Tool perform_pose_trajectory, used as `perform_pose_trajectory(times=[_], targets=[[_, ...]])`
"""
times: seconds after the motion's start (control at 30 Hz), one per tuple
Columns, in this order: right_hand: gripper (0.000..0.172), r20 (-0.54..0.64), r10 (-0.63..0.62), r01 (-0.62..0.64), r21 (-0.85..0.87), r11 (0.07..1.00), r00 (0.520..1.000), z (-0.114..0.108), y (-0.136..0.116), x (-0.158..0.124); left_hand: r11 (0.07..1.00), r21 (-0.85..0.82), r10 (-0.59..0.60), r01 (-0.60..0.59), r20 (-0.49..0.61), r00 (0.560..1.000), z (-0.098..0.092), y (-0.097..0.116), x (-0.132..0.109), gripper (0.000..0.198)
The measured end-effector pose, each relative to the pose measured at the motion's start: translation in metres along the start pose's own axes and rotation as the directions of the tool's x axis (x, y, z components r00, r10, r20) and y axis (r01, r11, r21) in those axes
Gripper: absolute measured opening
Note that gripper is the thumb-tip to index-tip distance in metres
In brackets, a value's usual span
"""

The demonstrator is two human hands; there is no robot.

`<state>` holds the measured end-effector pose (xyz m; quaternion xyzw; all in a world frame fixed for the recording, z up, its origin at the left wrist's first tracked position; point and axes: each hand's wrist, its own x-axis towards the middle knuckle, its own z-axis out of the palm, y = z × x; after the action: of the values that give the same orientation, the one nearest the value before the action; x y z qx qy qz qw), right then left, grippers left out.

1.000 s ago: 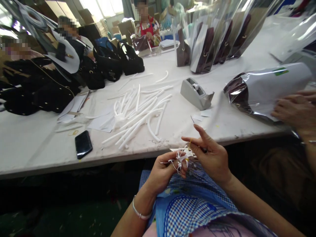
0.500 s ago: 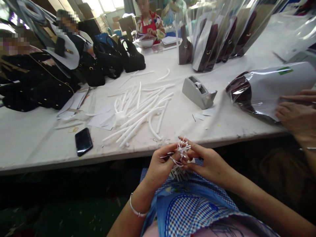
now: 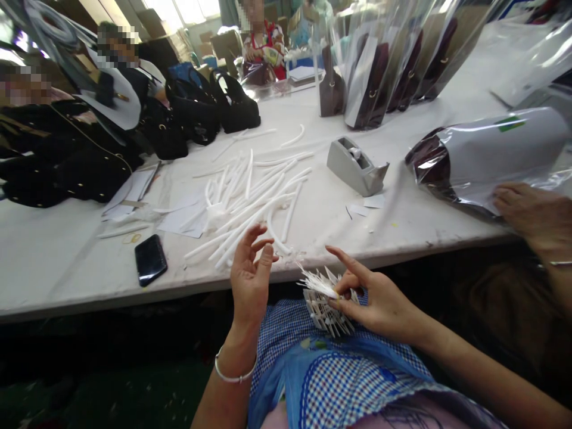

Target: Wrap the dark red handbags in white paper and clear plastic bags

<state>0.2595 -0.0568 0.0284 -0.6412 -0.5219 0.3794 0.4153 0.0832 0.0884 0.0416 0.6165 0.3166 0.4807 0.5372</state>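
My right hand pinches a bundle of thin white strands between thumb and fingers, its index finger stretched out. Below the strands hangs a cluster of small pale tag-like pieces, over my blue checked apron. My left hand is raised apart from the bundle, fingers loosely curled and spread, with nothing visible in it. Just beyond it lies a loose heap of white tubes on the table.
A phone lies near the table's front edge, and a grey tape dispenser stands mid-table. Black bags stand at left. Wrapped dark red bags stand behind. A co-worker's hand rests on a wrapped bag at right.
My left hand has let go of the strands and moved left and up. The bundle now shows fanned leftward from my right hand. The co-worker's hand on the wrapped bag has shifted slightly.
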Motion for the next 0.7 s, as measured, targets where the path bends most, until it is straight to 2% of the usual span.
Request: perform_pose_trajectory(times=[0.03, 0.07, 0.1, 0.17, 0.23, 0.37, 0.43, 0.5, 0.6, 0.67, 0.7], targets=[[0.089, 0.010, -0.007, 0.007, -0.002, 1.000, 1.000, -0.001, -0.001, 0.001, 0.993, 0.101, 0.059, -0.065, 0.065, 0.996, 0.000, 0.001, -0.002, 0.027], [0.089, 0.018, -0.015, 0.015, -0.004, 1.000, 1.000, -0.001, -0.002, 0.001, 0.974, 0.173, 0.113, -0.146, 0.186, 0.976, 0.001, 0.002, -0.005, 0.018], [0.088, 0.025, -0.023, 0.023, -0.006, 1.000, 0.999, -0.002, -0.003, 0.002, 0.948, 0.210, 0.157, -0.238, 0.339, 0.928, 0.002, 0.003, -0.008, 0.013], [0.088, 0.043, -0.036, 0.036, -0.003, 0.999, 0.998, -0.002, -0.004, 0.004, 0.883, 0.203, 0.226, -0.423, 0.605, 0.763, 0.007, 0.003, -0.013, 0.014], [0.089, 0.069, -0.042, 0.042, 0.001, 0.999, 0.997, -0.003, -0.004, 0.004, 0.809, 0.193, 0.240, -0.556, 0.753, 0.612, 0.010, 0.003, -0.015, 0.019], [0.090, 0.142, -0.046, 0.053, -0.046, 0.997, 0.989, -0.003, -0.002, 0.003, 0.665, 0.197, 0.154, -0.721, 0.908, 0.389, 0.010, 0.005, -0.011, 0.019], [0.086, 0.165, -0.053, 0.067, -0.081, 0.994, 0.985, -0.001, 0.000, 0.003, 0.580, 0.158, 0.115, -0.799, 0.955, 0.272, 0.010, 0.009, -0.009, 0.014], [0.084, 0.179, -0.067, 0.086, -0.098, 0.991, 0.982, 0.001, 0.002, 0.002, 0.484, 0.108, 0.091, -0.868, 0.981, 0.173, 0.011, 0.014, -0.008, 0.010], [0.082, 0.189, -0.073, 0.093, -0.098, 0.991, 0.979, 0.003, 0.005, 0.002, 0.368, 0.057, 0.067, -0.928, 0.994, 0.088, 0.013, 0.016, -0.008, 0.008], [0.080, 0.197, -0.058, 0.074, -0.075, 0.994, 0.979, 0.001, 0.008, 0.002, 0.357, 0.045, 0.059, -0.933, 0.996, 0.070, 0.012, 0.014, -0.007, 0.007], [0.078, 0.200, -0.041, 0.052, -0.050, 0.997, 0.979, -0.001, 0.009, 0.001, 0.385, 0.044, 0.054, -0.922, 0.996, 0.070, 0.010, 0.013, -0.006, 0.006]])
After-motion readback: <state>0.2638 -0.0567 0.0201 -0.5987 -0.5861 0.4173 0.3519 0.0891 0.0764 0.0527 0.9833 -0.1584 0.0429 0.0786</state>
